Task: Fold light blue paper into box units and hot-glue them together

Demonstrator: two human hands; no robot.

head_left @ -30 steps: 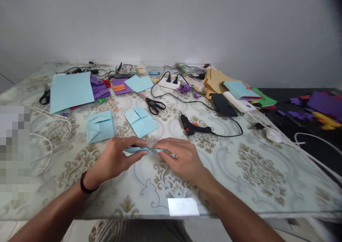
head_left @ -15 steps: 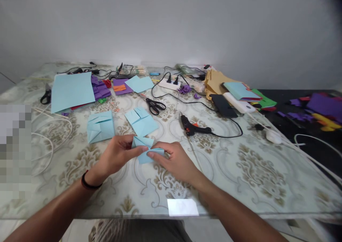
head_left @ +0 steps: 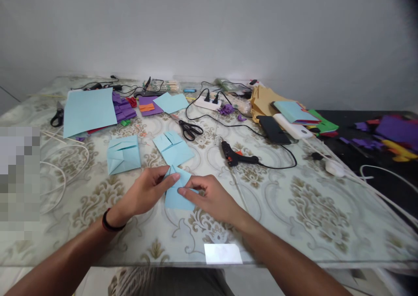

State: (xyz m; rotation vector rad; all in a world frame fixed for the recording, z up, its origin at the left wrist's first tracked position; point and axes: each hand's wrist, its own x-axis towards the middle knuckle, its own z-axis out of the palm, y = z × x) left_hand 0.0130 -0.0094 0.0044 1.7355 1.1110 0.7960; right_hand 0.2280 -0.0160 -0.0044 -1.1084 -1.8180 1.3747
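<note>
Between my two hands is a folded sheet of light blue paper [head_left: 176, 199], with its folds partly hidden by my fingers. My left hand [head_left: 150, 190] pinches its upper left part, thumb on top. On the right side, my right hand [head_left: 207, 196] grips the edge between thumb and fingers. Just beyond lies a creased blue paper piece [head_left: 173, 149], close to the held sheet's top. Another folded blue paper piece [head_left: 123, 155] rests to the left of it, beyond my left hand.
Black-handled scissors [head_left: 190, 130] and a glue gun [head_left: 237, 154] with a trailing cord lie past my hands. A power strip [head_left: 207, 103] sits near the wall. Large blue sheets [head_left: 89, 113] are at back left; a phone [head_left: 273, 129] and brown paper [head_left: 271, 99] at right.
The held paper's lower part now spreads flatter and lower, and its top flap has a different fold showing. Both hands stay nearly in place, still gripping it.
</note>
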